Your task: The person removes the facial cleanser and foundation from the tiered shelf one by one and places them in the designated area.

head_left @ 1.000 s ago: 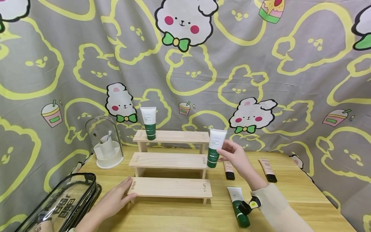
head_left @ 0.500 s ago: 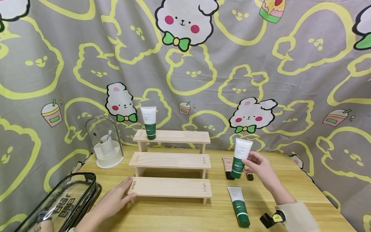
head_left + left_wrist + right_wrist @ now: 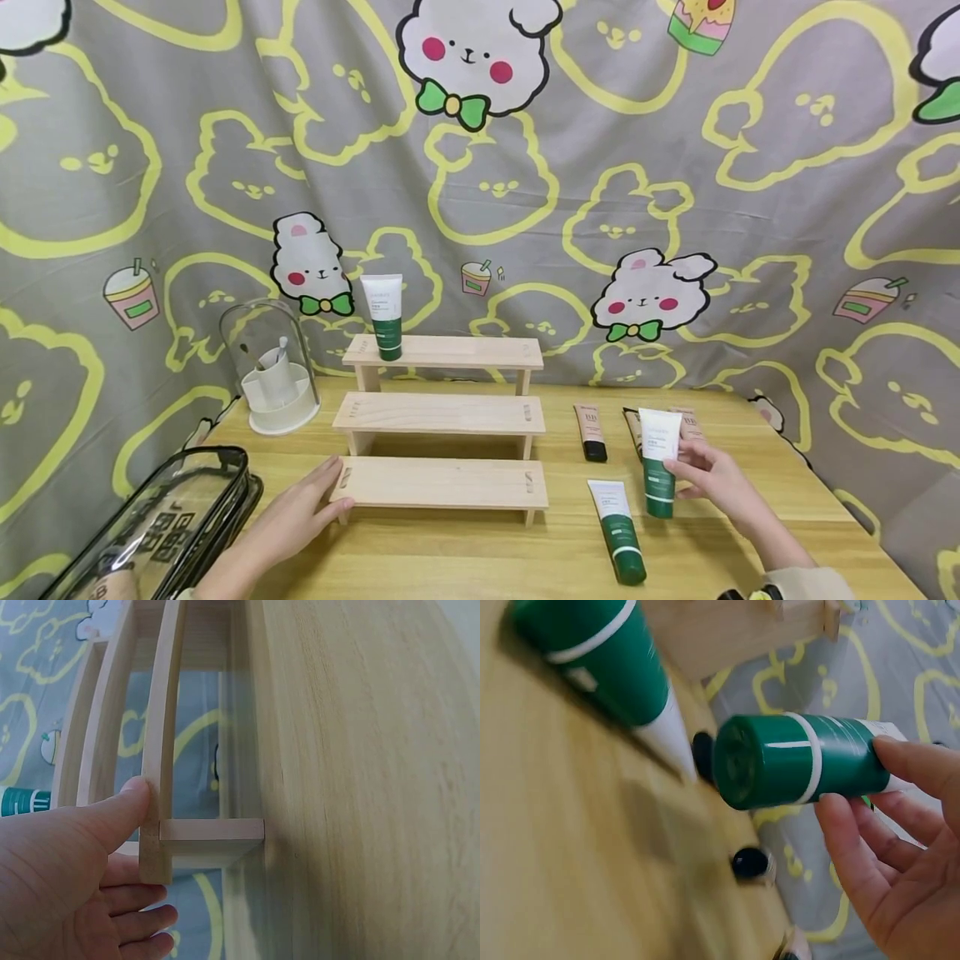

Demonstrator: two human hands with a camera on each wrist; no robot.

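Note:
My right hand (image 3: pixel 712 479) pinches a white and green squeeze tube (image 3: pixel 660 467) above the right part of the table, its green cap pointing down. In the right wrist view, thumb and fingers hold this tube's body, cap end free. A matching tube (image 3: pixel 621 537) lies on the table, left of the held one. Another matching tube (image 3: pixel 387 321) stands on the top step of a three-step wooden display rack (image 3: pixel 442 482). My left hand (image 3: pixel 288 521) holds the left end of the lowest step, the corner between thumb and index finger in the left wrist view.
Pinkish BB cream tubes (image 3: pixel 591 432) lie at the back right, some partly behind the held tube. A white brush holder (image 3: pixel 279 396) with a clear cover stands at the back left. In front of it lies a clear black-edged pouch (image 3: pixel 157 525). A patterned curtain (image 3: pixel 517 192) hangs behind.
My right hand has carried the squeeze tube rightward and down, away from the rack's middle step. My left hand has stayed on the rack.

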